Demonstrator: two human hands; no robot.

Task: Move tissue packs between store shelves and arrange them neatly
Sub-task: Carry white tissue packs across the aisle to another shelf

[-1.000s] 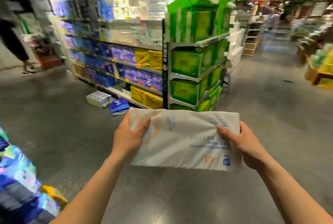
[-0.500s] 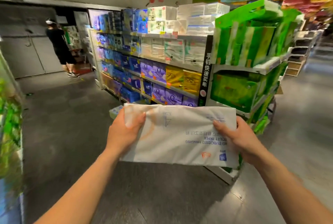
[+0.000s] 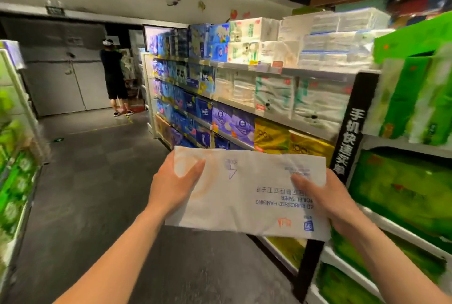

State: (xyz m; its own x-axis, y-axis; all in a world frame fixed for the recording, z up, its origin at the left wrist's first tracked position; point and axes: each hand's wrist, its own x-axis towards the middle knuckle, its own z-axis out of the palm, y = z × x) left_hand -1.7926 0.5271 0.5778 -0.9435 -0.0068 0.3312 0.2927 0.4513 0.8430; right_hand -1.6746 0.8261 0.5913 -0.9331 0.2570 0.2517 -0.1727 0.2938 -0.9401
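Near: one white tissue pack (image 3: 247,196) held flat in the air at chest height, long side across the view, in front of the shelf corner. Left hand (image 3: 175,186) grip is clamped on the pack's left end, thumb on the top face and fingers hidden under it. Right hand (image 3: 325,201) grip is clamped on the right end in the same way. Print on the pack reads upside down from here: "EMBOSSED HANGING", "TOILET PAPER", a large "4", a line of Chinese too small to read, a blue logo and an orange mark near the close right corner. The pack's right end overlaps the black corner post (image 3: 349,132) in view; contact can't be judged. The post carries white vertical text "手机快速买单". Right of the post, end shelves hold green packs (image 3: 403,186), blurred, no label readable. Behind the pack runs the long shelf unit (image 3: 305,124): two yellow packs (image 3: 271,136) show above the pack's far edge, then purple packs (image 3: 232,124), then blue packs (image 3: 204,112) with a logo that looks like "Tempo", and white packs (image 3: 342,34) stacked on top. Left of the unit, open grey floor (image 3: 97,181) forms an aisle bounded by a rack of green goods (image 3: 14,157) at the left edge. Far end: one person in black (image 3: 113,76) stands facing away, beside grey double doors (image 3: 61,83).
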